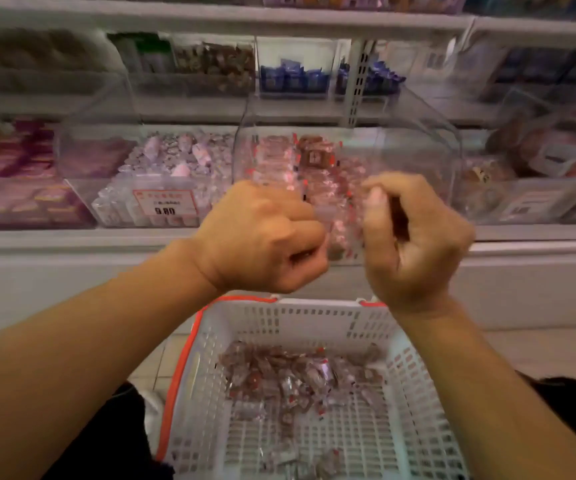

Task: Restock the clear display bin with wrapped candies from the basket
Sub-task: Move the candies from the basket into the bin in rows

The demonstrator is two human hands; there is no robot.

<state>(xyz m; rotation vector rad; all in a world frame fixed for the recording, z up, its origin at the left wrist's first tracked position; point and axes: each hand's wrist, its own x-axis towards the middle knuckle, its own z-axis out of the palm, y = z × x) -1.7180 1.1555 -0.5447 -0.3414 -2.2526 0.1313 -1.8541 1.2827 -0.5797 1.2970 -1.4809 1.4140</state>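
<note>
Both hands raised at the front of the clear bin, fingers curled around candies.

Left hand (pixel 262 237) fisted, a wrapper showing at its knuckles; right hand (pixel 414 233) curled on a blurred clump of candies (pixel 343 226). Bin (pixel 418 133) just behind the hands, part filled. Basket (pixel 314 317) below the bin, loose candies on its floor. Price tag (pixel 165 202) left of the bin.

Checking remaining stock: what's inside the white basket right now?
The basket holds loose wrapped candies heaped at its far end, a few more at the near edge, bare mesh floor between. Anything beneath the heap is covered.
</note>
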